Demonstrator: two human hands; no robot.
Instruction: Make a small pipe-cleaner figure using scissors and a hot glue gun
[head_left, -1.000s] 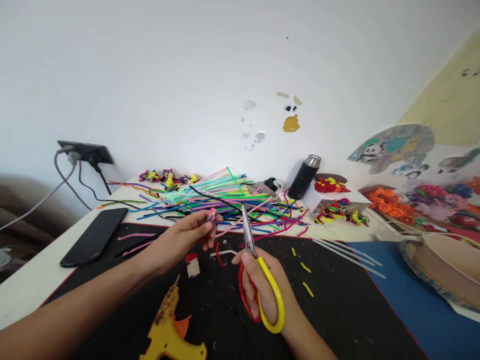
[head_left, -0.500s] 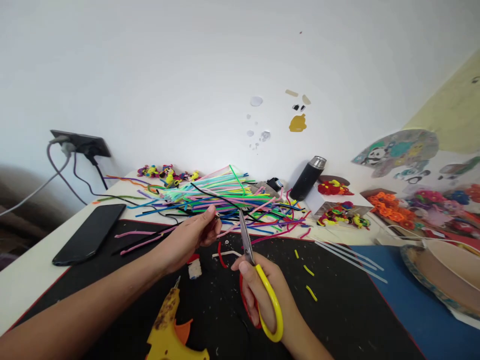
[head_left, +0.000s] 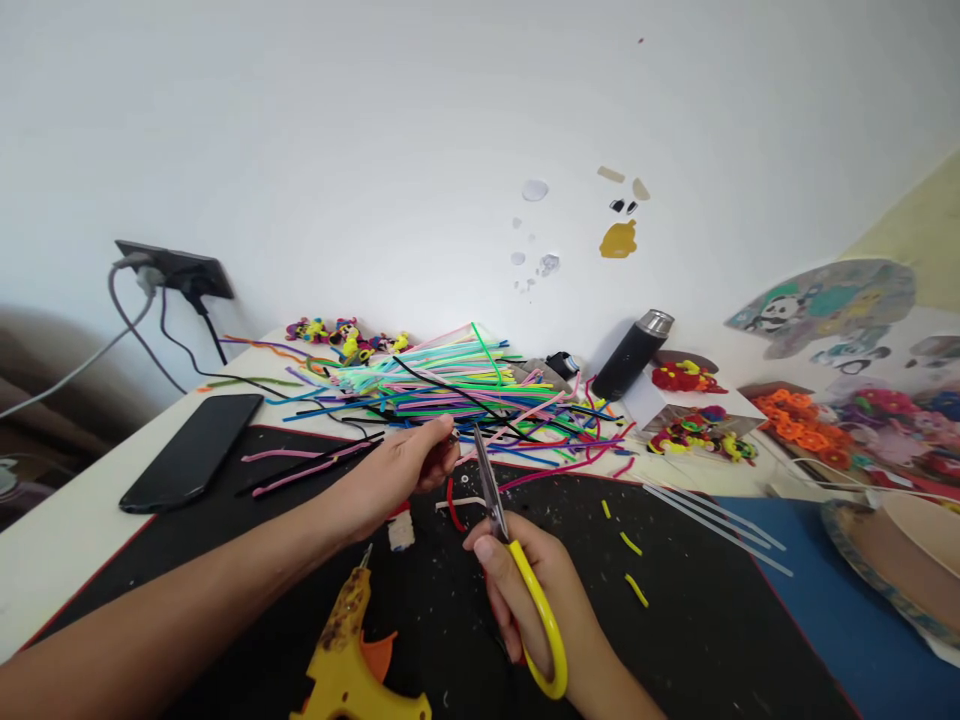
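Scissors (head_left: 552, 640) with a yellow and a red handle loop are gripped in my right hand (head_left: 529, 575), the blades pointing up and away. The blades look nearly closed, and their tips are just right of my left fingertips. My left hand (head_left: 405, 462) is closed in a pinch; a tiny dark bit shows at the fingertips, too small to name. Below it on the black mat (head_left: 697, 610) lie a red and whitish piece (head_left: 401, 530) and a short red pipe cleaner piece (head_left: 454, 508).
A yellow glue gun (head_left: 349, 640) lies at the front. Behind my hands spreads a pile of colored pipe cleaners (head_left: 450, 385). A phone (head_left: 193, 452) is at left; a black flask (head_left: 631, 358), glue sticks (head_left: 724, 525) and yellow pipe cleaner bits (head_left: 631, 544) are at right.
The scissor tips have come closer to my left fingertips. My left hand keeps its pinch. The whole view has shifted slightly.
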